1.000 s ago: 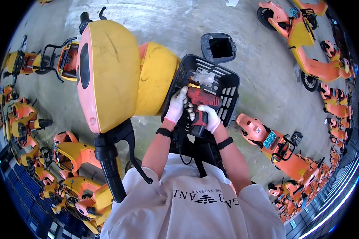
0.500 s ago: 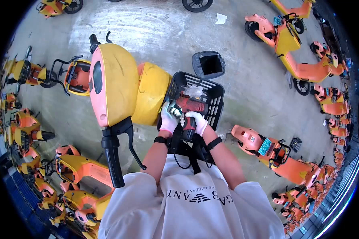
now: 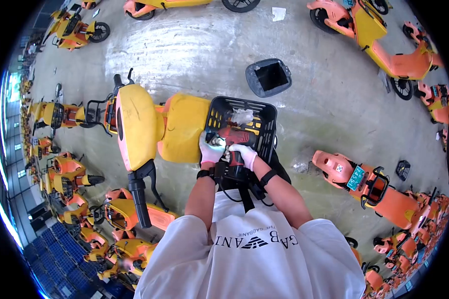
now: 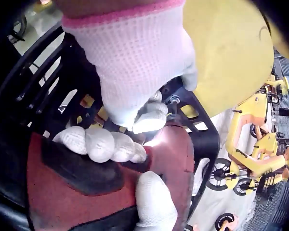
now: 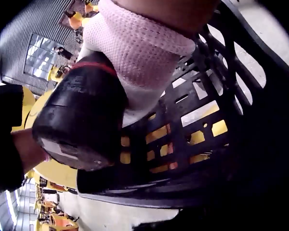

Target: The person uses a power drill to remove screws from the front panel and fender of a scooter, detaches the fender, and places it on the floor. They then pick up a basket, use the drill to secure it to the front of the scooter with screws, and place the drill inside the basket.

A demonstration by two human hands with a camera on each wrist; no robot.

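Observation:
My right hand [image 3: 243,153], in a white knit glove, grips the handle of a red and black cordless drill [image 3: 237,136]. In the left wrist view its fingers wrap the handle and the drill's light shines at the nose. The black base of the drill [image 5: 82,120] fills much of the right wrist view. My gloved left hand [image 4: 139,62] is at the drill's nose, its fingers curled. A small shiny screw [image 4: 175,99] shows at the tip, between thumb and fingers; I cannot tell whether they pinch it. Both hands are over a black slotted basket [image 3: 273,119].
The basket sits on the front of a yellow scooter [image 3: 184,127], its handlebar grip [image 3: 139,202] to the left. Crumpled clear plastic [image 3: 242,117] lies in the basket. A dark lid-like part [image 3: 268,78] is on the floor beyond. An orange scooter [image 3: 344,172] stands at right; many others surround.
My left hand has come from the top front of the drill down beside its nose, where a light now glows. The right hand keeps its grip. The head view has shifted.

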